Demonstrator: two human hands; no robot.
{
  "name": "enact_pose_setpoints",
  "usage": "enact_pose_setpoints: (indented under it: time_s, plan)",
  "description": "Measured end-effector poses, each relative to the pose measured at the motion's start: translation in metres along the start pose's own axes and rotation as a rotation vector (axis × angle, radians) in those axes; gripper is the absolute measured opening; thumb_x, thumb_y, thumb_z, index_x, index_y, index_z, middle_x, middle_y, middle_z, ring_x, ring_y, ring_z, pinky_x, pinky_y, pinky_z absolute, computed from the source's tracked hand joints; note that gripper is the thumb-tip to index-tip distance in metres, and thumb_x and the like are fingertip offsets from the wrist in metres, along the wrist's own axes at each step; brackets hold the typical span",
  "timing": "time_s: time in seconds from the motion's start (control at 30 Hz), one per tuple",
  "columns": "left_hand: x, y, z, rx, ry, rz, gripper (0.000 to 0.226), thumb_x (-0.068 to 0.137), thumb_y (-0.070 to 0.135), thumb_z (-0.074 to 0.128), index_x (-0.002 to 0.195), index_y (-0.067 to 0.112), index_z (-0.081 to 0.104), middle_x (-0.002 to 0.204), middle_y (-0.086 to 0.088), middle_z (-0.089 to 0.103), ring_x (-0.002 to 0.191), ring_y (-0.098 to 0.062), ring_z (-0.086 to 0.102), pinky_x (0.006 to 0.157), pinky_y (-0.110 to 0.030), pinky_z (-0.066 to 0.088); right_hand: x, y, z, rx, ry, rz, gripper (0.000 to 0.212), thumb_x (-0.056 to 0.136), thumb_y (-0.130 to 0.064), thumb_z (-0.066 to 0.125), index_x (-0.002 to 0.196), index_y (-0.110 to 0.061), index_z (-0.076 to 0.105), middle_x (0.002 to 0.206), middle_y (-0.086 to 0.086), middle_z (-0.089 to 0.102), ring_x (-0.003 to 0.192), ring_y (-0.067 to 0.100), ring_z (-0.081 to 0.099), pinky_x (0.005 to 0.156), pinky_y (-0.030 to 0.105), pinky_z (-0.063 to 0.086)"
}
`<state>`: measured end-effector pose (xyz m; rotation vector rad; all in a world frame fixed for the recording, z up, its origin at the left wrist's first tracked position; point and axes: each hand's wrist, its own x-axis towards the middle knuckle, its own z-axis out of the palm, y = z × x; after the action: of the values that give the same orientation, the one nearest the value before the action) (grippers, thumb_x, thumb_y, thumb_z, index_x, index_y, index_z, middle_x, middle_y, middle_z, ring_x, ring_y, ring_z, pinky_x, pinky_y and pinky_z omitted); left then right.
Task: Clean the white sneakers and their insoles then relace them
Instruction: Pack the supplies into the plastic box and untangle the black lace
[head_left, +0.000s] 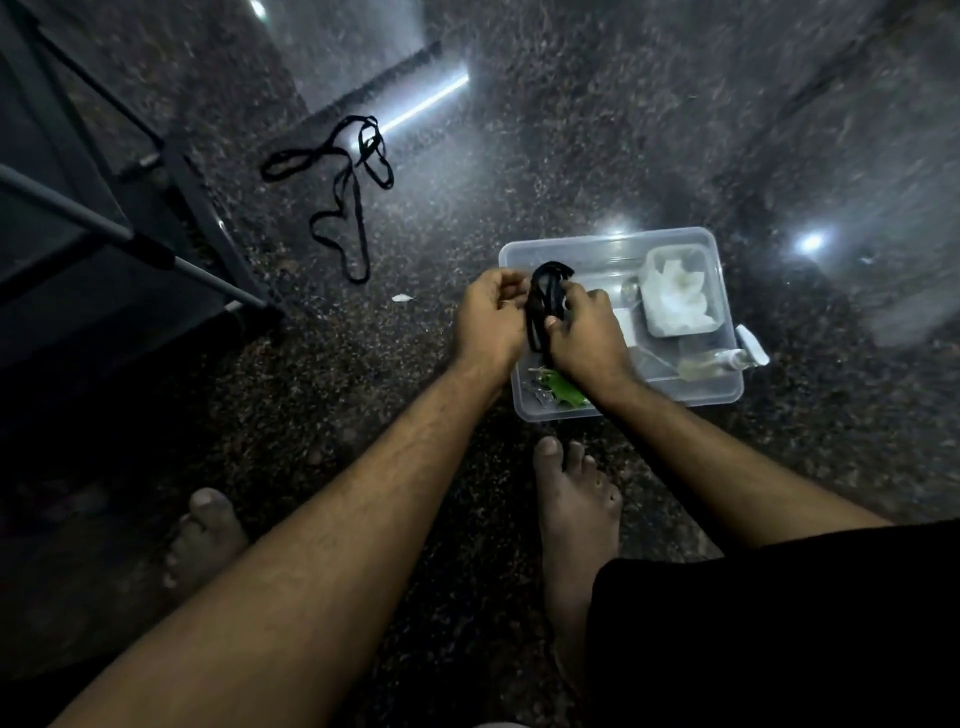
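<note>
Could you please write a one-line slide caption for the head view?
Both hands, left and right, bundle a black shoelace over a clear plastic tub; a second black lace lies on the speckled floor.

One black lace (545, 306) bunched in loops, held over clear bin's (727, 384) left edge; second black lace (343, 208) sprawled loose on floor.

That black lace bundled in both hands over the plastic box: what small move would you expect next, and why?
Probably lowering the black lace into the clear box. Both the left hand and right hand hold it gathered into loops right above the box, while the other lace lies loose on the floor, still to be collected.
</note>
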<state>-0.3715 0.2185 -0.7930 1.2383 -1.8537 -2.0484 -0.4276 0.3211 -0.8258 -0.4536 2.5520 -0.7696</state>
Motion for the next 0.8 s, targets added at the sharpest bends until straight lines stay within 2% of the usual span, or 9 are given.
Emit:
enact_pose_setpoints:
  time_s: [0.1,0.2,0.3,0.4,0.5,0.53,0.67,0.73,0.8]
  plan:
    - [0.000,-0.005,-0.004,-0.022,0.000,0.004,0.037,0.093,-0.016,0.038,0.116,0.003,0.059,0.099,-0.002,0.066,0.090,-0.009,0.064,0.082,-0.016,0.054,0.001,-0.001,0.005,-0.007,-0.069,-0.071,0.052,0.090,-0.007,0.058,0.141,-0.013,0.047,0.124,0.011,0.047,0.106,0.027,0.057,0.096,0.033,0.046]
    - [0.002,-0.008,-0.013,-0.032,0.051,0.012,0.040,0.092,-0.015,0.036,0.118,0.003,0.061,0.107,-0.009,0.069,0.100,-0.018,0.067,0.090,-0.028,0.056,0.003,-0.009,0.005,-0.008,-0.024,-0.098,0.044,0.091,-0.011,0.059,0.135,-0.014,0.053,0.125,0.010,0.051,0.106,0.029,0.059,0.095,0.036,0.048]
    - [0.011,-0.014,-0.028,-0.016,0.141,0.033,0.037,0.093,-0.011,0.039,0.105,0.015,0.063,0.099,-0.002,0.070,0.098,-0.018,0.069,0.092,-0.036,0.057,0.003,-0.021,0.000,0.018,0.141,-0.172,0.031,0.093,-0.013,0.054,0.123,-0.018,0.058,0.118,0.007,0.053,0.103,0.026,0.057,0.090,0.041,0.050]
    - [0.019,-0.016,-0.044,0.005,0.213,0.040,0.033,0.095,-0.006,0.043,0.105,0.019,0.062,0.098,0.001,0.069,0.096,-0.017,0.067,0.093,-0.043,0.056,0.011,-0.045,0.001,0.047,0.165,-0.300,0.031,0.095,-0.017,0.053,0.125,-0.018,0.058,0.118,0.006,0.052,0.103,0.023,0.058,0.089,0.041,0.050]
    - [0.024,-0.019,-0.064,0.001,0.266,0.034,0.031,0.095,-0.007,0.045,0.111,0.013,0.062,0.098,-0.003,0.068,0.086,-0.014,0.064,0.082,-0.034,0.058,0.027,-0.076,0.017,0.024,0.082,-0.446,0.029,0.095,-0.018,0.055,0.123,-0.018,0.061,0.117,0.006,0.053,0.101,0.022,0.061,0.086,0.038,0.051]
    - [0.026,-0.020,-0.072,0.015,0.295,0.039,0.030,0.095,-0.007,0.046,0.113,0.011,0.062,0.100,-0.005,0.068,0.086,-0.014,0.064,0.081,-0.030,0.058,0.033,-0.087,0.024,-0.015,0.023,-0.504,0.028,0.094,-0.020,0.056,0.121,-0.018,0.061,0.117,0.007,0.054,0.101,0.024,0.061,0.084,0.038,0.051]
    - [0.040,-0.028,-0.113,0.040,0.453,-0.015,0.030,0.091,-0.005,0.051,0.114,0.009,0.064,0.106,-0.010,0.071,0.098,-0.023,0.067,0.092,-0.040,0.056,0.059,-0.127,0.066,-0.410,-0.314,-0.757,0.042,0.093,-0.025,0.059,0.133,-0.017,0.051,0.123,0.014,0.049,0.106,0.037,0.059,0.079,0.045,0.051]
    - [0.044,-0.030,-0.131,0.036,0.500,-0.067,0.028,0.092,-0.006,0.050,0.114,0.005,0.063,0.104,-0.013,0.069,0.095,-0.023,0.066,0.094,-0.040,0.055,0.064,-0.138,0.085,-0.612,-0.332,-0.837,0.044,0.098,-0.028,0.051,0.139,-0.018,0.043,0.126,0.017,0.045,0.109,0.039,0.055,0.074,0.045,0.048]
    - [0.048,-0.034,-0.148,0.063,0.539,-0.085,0.025,0.093,-0.004,0.050,0.112,0.007,0.061,0.103,-0.013,0.069,0.096,-0.025,0.066,0.096,-0.042,0.053,0.066,-0.144,0.100,-0.737,-0.259,-0.860,0.038,0.100,-0.024,0.045,0.136,-0.012,0.044,0.129,0.019,0.044,0.113,0.040,0.052,0.073,0.045,0.047]
